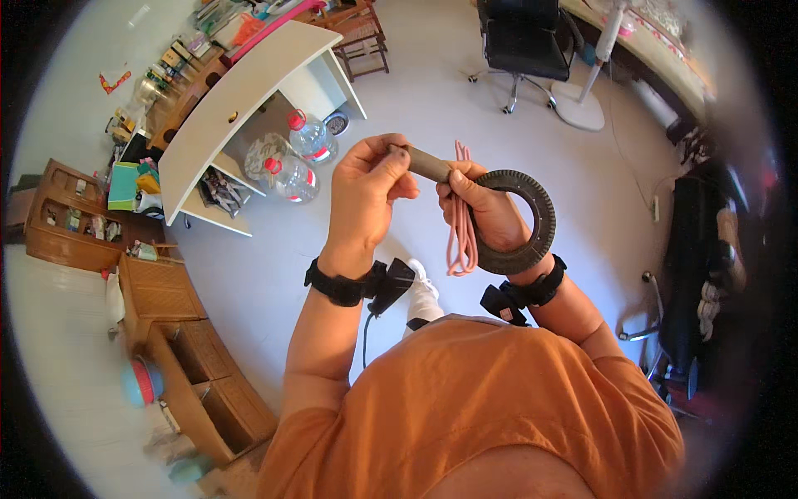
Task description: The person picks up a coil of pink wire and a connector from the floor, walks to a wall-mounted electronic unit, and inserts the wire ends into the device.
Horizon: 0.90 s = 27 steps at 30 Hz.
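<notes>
Grey-brown rod (426, 165) is up in the air btwn both hands, in front of the torso, well above the pale floor (440, 91). L hand (366, 187) pinches its far-left end, thumb on top, fingers curled under; R hand (492, 214) grips the other end, thumb pressed on it, and also has the pink cord (462, 237) bunched at its fingers. Cord is folded into several strands, loops sticking out above & below the hand. Black ring (543, 223), ridged round its outer edge like a small tyre, sits round the R hand; looks like the hand goes thru it, but can't tell for sure

Handling, my guess: rod looks stiff & fairly light, matte so prob not slippery, not obviously fragile; best hold = thumb + fingers at each end, as now. Material unclear, maybe wood or card. Cord looks soft, floppy & light, no risk of breaking but tangles easily, so take the whole bundle at mid-length, not one loop. Ring looks rubbery, firm w/ a bit of give, prob the heaviest of the 3; ridges shld give good grip, so hold by the outer rim, fingers thru the hole
</notes>
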Available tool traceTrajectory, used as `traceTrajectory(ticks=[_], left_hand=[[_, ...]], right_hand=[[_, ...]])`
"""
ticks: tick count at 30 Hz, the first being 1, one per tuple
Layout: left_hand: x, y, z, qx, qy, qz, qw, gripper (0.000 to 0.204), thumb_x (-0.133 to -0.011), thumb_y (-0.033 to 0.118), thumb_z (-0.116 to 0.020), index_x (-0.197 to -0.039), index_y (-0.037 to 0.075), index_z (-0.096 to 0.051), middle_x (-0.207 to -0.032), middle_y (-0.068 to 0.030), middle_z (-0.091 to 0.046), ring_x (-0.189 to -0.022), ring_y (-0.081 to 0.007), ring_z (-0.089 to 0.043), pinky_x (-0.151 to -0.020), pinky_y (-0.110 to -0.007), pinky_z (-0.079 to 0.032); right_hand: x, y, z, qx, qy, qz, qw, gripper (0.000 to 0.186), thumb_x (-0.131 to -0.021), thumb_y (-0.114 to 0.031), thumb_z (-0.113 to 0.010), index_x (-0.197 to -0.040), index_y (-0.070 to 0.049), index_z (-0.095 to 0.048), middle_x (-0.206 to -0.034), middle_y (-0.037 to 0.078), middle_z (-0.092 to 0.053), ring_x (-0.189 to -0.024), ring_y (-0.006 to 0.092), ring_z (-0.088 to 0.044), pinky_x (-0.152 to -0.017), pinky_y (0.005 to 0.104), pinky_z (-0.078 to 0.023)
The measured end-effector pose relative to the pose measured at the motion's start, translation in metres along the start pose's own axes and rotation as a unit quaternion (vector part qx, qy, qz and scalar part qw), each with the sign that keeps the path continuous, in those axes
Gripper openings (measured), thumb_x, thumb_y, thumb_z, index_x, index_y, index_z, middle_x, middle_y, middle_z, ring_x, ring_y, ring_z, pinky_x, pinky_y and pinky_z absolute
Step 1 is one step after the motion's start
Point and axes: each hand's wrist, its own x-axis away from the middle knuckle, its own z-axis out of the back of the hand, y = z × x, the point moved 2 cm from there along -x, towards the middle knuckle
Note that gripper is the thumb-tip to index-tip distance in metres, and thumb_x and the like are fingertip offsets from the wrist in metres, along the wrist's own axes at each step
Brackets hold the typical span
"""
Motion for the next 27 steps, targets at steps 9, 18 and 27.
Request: traceTrajectory(ticks=[9, 18, 27], left_hand=[[-0.117, 0.023, 0.051, 0.007, -0.107, -0.011, 0.994, 0.032, -0.08, 0.001, -0.058, -0.111, -0.001, -0.052, -0.101, -0.0169, -0.06, -0.054, -0.0097, -0.054, -0.049, -0.02, -0.047], [-0.256, 0.061, 0.092, 0.005, -0.027, -0.053, 0.998, 0.022, -0.083, 0.018, -0.061, -0.097, 0.002, -0.055, -0.086, -0.0147, -0.063, -0.046, -0.0074, -0.05, -0.045, -0.019, -0.043], [-0.378, 0.046, 0.078, -0.026, 0.003, -0.04, 0.999, 0.022, -0.083, 0.02, -0.06, -0.095, 0.002, -0.055, -0.086, -0.013, -0.063, -0.048, -0.0074, -0.05, -0.045, -0.02, -0.043]], right_hand=[[-0.129, 0.011, -0.009, -0.175, -0.052, -0.135, 0.974, 0.023, -0.087, -0.03, -0.055, -0.085, -0.008, -0.053, -0.075, -0.001, -0.054, -0.057, 0.0077, -0.043, -0.051, 0.0203, -0.038], [-0.231, -0.014, 0.016, 0.004, 0.021, -0.031, 0.999, 0.025, -0.089, -0.029, -0.053, -0.081, -0.006, -0.052, -0.072, 0.002, -0.053, -0.06, 0.0104, -0.049, -0.055, 0.0232, -0.043], [-0.359, -0.074, 0.035, 0.196, 0.022, 0.083, 0.977, 0.027, -0.093, -0.027, -0.045, -0.081, -0.004, -0.055, -0.071, 0.0, -0.053, -0.063, 0.0066, -0.046, -0.059, 0.0212, -0.038]])
